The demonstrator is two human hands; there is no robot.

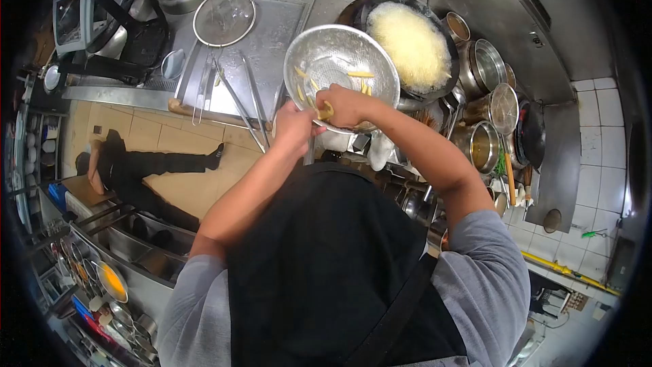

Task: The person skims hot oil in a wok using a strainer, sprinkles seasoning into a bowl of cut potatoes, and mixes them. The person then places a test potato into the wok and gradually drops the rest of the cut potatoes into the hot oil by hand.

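A wide metal bowl (336, 47) is tilted toward me, with several pale yellow strips (360, 74) scattered inside. My left hand (295, 126) grips its near-left rim, fingers closed round the edge. Inside the bowl's near side, my right hand (345, 105) has its fingers closed around some of the yellow strips (326, 110). Just beyond the bowl on the right, a dark wok (454, 54) holds pale, foaming contents (409, 46).
A round strainer (224, 18) and metal tongs (252, 92) lie on the steel counter (278, 20) at left. Pots (484, 148) and a wooden-handled strainer (504, 110) stand at right. Another person (125, 163) is in the aisle, lower left.
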